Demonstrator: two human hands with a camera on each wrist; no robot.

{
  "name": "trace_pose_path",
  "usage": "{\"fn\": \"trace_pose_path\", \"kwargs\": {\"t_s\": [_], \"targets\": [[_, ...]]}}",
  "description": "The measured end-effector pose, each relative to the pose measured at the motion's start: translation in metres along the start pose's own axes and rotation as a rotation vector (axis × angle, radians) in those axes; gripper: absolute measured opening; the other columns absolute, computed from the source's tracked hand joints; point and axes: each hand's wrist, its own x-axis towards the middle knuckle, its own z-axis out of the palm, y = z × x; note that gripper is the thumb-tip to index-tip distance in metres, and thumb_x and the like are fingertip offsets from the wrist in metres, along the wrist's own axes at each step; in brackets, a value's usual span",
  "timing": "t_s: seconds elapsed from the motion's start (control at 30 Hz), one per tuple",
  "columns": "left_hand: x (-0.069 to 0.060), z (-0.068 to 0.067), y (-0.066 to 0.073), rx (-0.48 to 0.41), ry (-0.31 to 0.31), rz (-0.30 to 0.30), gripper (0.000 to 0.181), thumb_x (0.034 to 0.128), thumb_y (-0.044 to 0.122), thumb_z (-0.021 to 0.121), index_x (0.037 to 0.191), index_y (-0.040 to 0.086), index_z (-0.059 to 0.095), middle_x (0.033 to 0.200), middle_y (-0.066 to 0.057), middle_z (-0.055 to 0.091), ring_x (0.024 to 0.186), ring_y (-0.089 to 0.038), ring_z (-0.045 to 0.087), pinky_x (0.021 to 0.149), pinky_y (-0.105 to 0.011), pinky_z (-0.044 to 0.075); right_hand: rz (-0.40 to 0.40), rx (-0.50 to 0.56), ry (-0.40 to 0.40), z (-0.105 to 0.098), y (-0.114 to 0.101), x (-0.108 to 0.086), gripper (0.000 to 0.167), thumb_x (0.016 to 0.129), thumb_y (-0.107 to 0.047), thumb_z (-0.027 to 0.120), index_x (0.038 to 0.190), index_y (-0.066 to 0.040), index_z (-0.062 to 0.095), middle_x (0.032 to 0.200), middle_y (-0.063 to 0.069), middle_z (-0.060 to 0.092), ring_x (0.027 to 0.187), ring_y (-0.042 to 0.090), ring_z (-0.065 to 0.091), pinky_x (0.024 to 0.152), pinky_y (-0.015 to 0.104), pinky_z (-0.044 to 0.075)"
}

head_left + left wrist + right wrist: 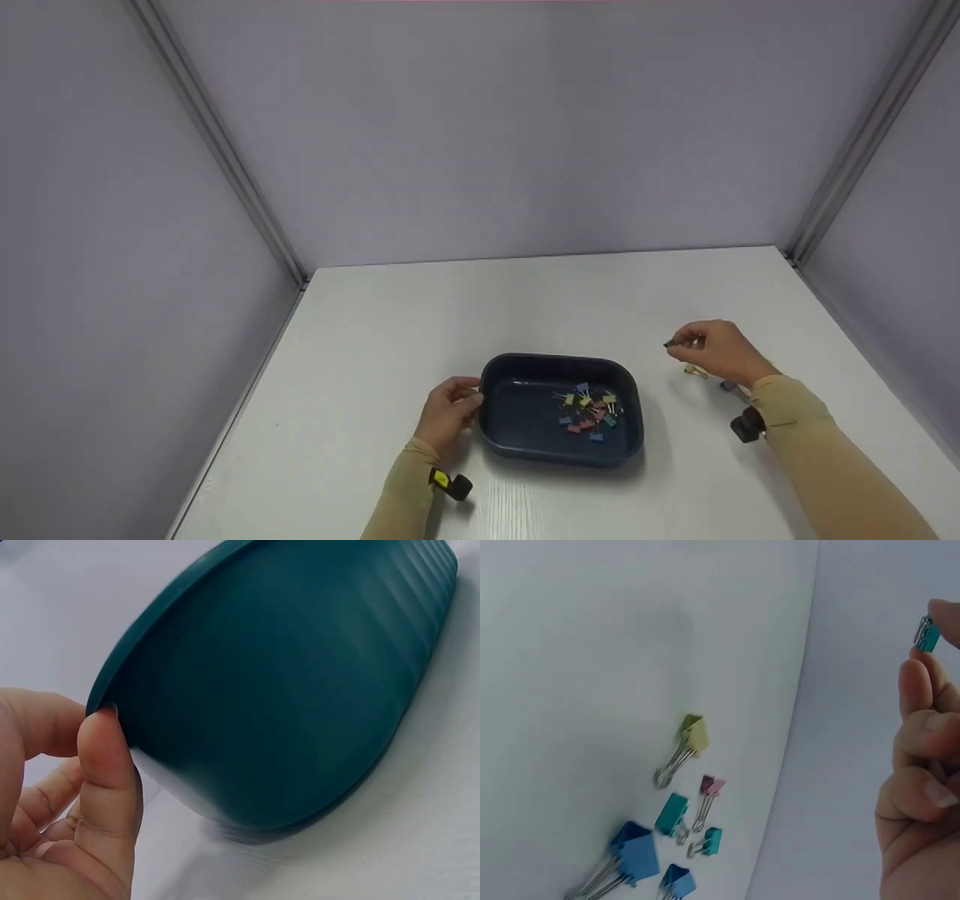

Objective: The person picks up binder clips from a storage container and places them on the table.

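Head view: the bin [517, 424] sits on the table [390, 330], approx. midway betw. its L & R edges, well apart from the far edge; the left hand [448, 412] pinches the rim at the bin's L end, prob. to steady it; binder clips [586, 424] lie inside toward its R end; the right hand [718, 351] is over the table nearer the R edge, its grip pinching a teal clip [669, 344], likely by fingertips b/c it's so small.

L wrist view: thumb [106, 754] against the outer wall just under the lip, a finger across the rim; head view can't show this; the bin's inside is hidden here.

R wrist view: the pinched clip's wire shows; loose clips on the table incl. one yellow clip [695, 733], one pink clip [716, 787], two teal, two blue; head view mostly hides these behind hand & sleeve [795, 409]; bin's out of frame.
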Motion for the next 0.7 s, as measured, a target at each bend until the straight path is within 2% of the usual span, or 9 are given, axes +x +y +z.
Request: {"fn": "trace_pose_path", "kwargs": {"t_s": [0.13, 0.27, 0.37, 0.47, 0.7], "targets": [[-0.001, 0.0, 0.0, -0.003, 0.001, 0.012, 0.032, 0.0883, 0.013, 0.069, 0.118, 0.003, 0.06, 0.093, -0.007, 0.062, 0.072, -0.014, 0.057, 0.058, -0.026, 0.047, 0.048, -0.03, -0.01, -0.004, 0.018, -0.008, 0.031, 0.086, -0.045, 0.069, 0.093, -0.015, 0.07, 0.086, 0.0, 0.062, 0.076, 0.02, 0.049, 0.062, 0.031, 0.042], [-0.009, 0.001, 0.012, -0.003, -0.01, 0.007, 0.033, 0.0897, 0.011, 0.066, 0.12, 0.0, 0.058, 0.094, -0.008, 0.062, 0.074, -0.015, 0.058, 0.061, -0.028, 0.048, 0.063, -0.065, -0.023, -0.008, 0.032, -0.015, 0.03, 0.087, -0.043, 0.069, 0.092, -0.013, 0.07, 0.085, 0.0, 0.063, 0.072, 0.019, 0.048, 0.059, 0.03, 0.041], [-0.009, 0.002, 0.012, -0.012, -0.011, -0.011, 0.034, 0.0899, 0.011, 0.066, 0.121, 0.0, 0.057, 0.096, -0.009, 0.062, 0.075, -0.016, 0.058, 0.062, -0.029, 0.049, 0.063, -0.079, -0.055, -0.01, 0.041, -0.022, 0.028, 0.086, -0.04, 0.07, 0.091, -0.013, 0.071, 0.083, 0.0, 0.063, 0.07, 0.018, 0.048, 0.058, 0.03, 0.041], [-0.003, 0.002, 0.001, -0.029, -0.004, -0.021, 0.035, 0.0892, 0.014, 0.067, 0.121, 0.003, 0.058, 0.098, -0.01, 0.061, 0.075, -0.016, 0.058, 0.062, -0.028, 0.049, 0.08, -0.083, -0.089, -0.009, 0.048, -0.029, 0.024, 0.086, -0.036, 0.072, 0.089, -0.013, 0.07, 0.081, -0.001, 0.062, 0.067, 0.017, 0.049, 0.057, 0.03, 0.042], [-0.003, 0.001, 0.004, -0.023, 0.003, -0.033, 0.033, 0.0893, 0.014, 0.067, 0.12, 0.004, 0.059, 0.097, -0.009, 0.062, 0.076, -0.016, 0.059, 0.062, -0.028, 0.049, 0.071, -0.155, -0.123, -0.002, 0.059, -0.039, 0.01, 0.083, -0.023, 0.074, 0.08, -0.016, 0.069, 0.075, -0.004, 0.06, 0.072, 0.017, 0.048, 0.068, 0.036, 0.042]]}}
